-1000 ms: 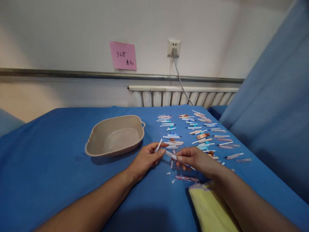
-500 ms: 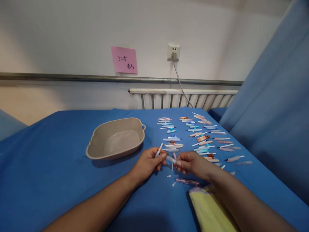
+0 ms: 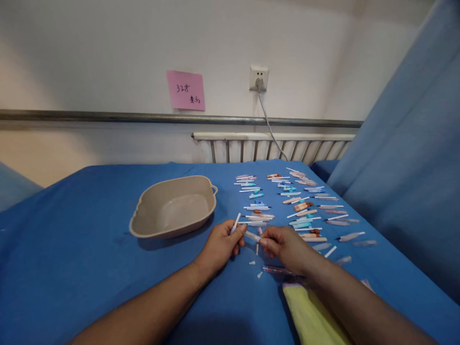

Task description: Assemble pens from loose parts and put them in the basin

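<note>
I saw the left hand point(image 3: 222, 243) pinching a white stick point(image 3: 236, 222), the right hand point(image 3: 285, 245) a pale tube point(image 3: 252, 236) between them, over the sheet point(image 3: 89, 268); a light, straight grip seemed best.

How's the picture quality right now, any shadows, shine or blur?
Head view: a soft shadow on the blue sheet along the near side of the tan basin, faint sheen on its floor; head view: the white stick in the left hand and pale piece in the right hand lack crisp detail.
</note>
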`<act>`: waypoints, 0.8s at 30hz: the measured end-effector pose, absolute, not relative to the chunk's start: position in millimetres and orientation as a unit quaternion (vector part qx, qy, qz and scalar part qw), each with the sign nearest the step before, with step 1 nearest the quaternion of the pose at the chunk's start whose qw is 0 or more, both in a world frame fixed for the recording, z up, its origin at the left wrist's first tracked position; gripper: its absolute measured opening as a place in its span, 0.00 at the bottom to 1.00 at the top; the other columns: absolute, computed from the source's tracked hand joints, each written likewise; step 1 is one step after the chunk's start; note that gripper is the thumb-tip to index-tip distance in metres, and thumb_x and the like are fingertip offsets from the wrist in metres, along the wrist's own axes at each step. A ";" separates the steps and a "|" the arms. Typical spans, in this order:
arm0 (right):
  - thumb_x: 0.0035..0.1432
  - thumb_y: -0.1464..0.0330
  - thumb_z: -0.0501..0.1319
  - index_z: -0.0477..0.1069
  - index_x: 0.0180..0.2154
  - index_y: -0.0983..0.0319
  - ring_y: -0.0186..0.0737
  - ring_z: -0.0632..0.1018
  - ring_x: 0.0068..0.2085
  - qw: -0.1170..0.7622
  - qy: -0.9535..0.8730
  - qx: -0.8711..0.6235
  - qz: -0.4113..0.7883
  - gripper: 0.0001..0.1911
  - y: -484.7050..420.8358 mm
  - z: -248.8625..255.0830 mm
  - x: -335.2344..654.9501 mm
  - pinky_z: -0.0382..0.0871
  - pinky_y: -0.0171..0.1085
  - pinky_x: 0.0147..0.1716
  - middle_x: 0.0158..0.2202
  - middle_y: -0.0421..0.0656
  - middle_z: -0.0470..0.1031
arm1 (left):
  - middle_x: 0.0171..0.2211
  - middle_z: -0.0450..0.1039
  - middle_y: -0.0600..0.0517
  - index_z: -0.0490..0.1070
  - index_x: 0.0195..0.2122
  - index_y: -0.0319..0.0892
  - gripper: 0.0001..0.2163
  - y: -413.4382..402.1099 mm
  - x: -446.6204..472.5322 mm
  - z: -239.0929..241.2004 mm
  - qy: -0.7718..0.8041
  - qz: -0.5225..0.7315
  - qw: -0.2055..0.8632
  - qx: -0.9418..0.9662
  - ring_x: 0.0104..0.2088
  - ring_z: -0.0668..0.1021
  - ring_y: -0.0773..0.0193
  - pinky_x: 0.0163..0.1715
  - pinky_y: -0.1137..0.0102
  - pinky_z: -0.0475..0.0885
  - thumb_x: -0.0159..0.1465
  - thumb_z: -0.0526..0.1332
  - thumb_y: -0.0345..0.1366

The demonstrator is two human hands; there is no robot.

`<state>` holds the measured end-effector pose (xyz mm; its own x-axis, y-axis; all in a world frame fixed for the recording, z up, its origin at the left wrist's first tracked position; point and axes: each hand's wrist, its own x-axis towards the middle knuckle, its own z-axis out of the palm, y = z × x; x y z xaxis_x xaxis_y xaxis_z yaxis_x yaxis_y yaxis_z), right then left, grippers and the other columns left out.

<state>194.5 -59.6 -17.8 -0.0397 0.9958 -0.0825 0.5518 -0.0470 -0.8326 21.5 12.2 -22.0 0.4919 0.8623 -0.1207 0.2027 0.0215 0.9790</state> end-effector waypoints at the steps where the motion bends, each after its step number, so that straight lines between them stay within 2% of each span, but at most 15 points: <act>1: 0.58 0.65 0.54 0.66 0.25 0.61 0.33 0.69 0.24 0.299 -0.629 -0.628 0.346 0.11 -60.4 -17.2 193.4 0.60 0.32 0.25 0.20 0.37 0.68 | 0.10 0.60 0.59 0.64 0.20 0.41 0.18 12.5 21.5 -22.7 0.422 0.287 0.575 0.639 0.11 0.59 0.73 0.13 0.77 0.55 0.57 0.59 0.50; 5: 0.59 0.66 0.54 0.67 0.25 0.61 0.34 0.69 0.25 0.294 -0.660 -0.634 0.277 0.11 -62.8 -14.7 190.8 0.58 0.32 0.25 0.21 0.38 0.69 | 0.10 0.59 0.59 0.64 0.20 0.41 0.18 13.6 20.6 -21.3 0.428 0.287 0.567 0.642 0.12 0.61 0.72 0.13 0.77 0.55 0.57 0.59 0.51; 8: 0.59 0.66 0.53 0.66 0.25 0.61 0.33 0.68 0.24 0.299 -0.665 -0.622 0.285 0.11 -62.7 -15.4 192.8 0.57 0.32 0.25 0.21 0.38 0.68 | 0.11 0.59 0.60 0.65 0.22 0.40 0.18 14.0 19.5 -17.4 0.404 0.261 0.603 0.637 0.12 0.60 0.73 0.13 0.77 0.52 0.57 0.59 0.50; 12: 0.59 0.64 0.54 0.66 0.25 0.61 0.32 0.67 0.23 0.309 -0.636 -0.594 0.383 0.12 -60.9 -15.6 197.6 0.59 0.31 0.25 0.20 0.36 0.66 | 0.16 0.61 0.60 0.70 0.38 0.39 0.17 14.0 17.1 -12.7 0.357 0.240 0.669 0.606 0.13 0.59 0.74 0.13 0.78 0.50 0.56 0.62 0.48; 14: 0.58 0.62 0.55 0.66 0.25 0.62 0.32 0.66 0.22 0.318 -0.612 -0.575 0.439 0.14 -60.2 -14.2 198.8 0.59 0.31 0.24 0.19 0.36 0.65 | 0.17 0.61 0.61 0.70 0.42 0.40 0.19 14.3 15.3 -11.1 0.333 0.229 0.684 0.607 0.14 0.59 0.75 0.14 0.78 0.51 0.53 0.66 0.45; 19: 0.54 0.58 0.59 0.66 0.24 0.63 0.29 0.63 0.20 0.342 -0.559 -0.532 0.537 0.16 -59.1 -11.6 198.1 0.57 0.31 0.21 0.19 0.36 0.65 | 0.16 0.63 0.59 0.72 0.28 0.37 0.12 13.3 13.6 -5.9 0.331 0.220 0.634 0.663 0.15 0.62 0.75 0.15 0.78 0.56 0.52 0.67 0.42; 24: 0.56 0.64 0.57 0.66 0.26 0.63 0.30 0.65 0.22 0.350 -0.587 -0.558 0.471 0.11 -61.3 -9.6 194.2 0.58 0.31 0.24 0.19 0.36 0.65 | 0.17 0.70 0.56 0.70 0.25 0.37 0.13 5.2 18.8 0.4 0.366 0.276 0.601 0.655 0.14 0.65 0.74 0.15 0.77 0.58 0.52 0.66 0.44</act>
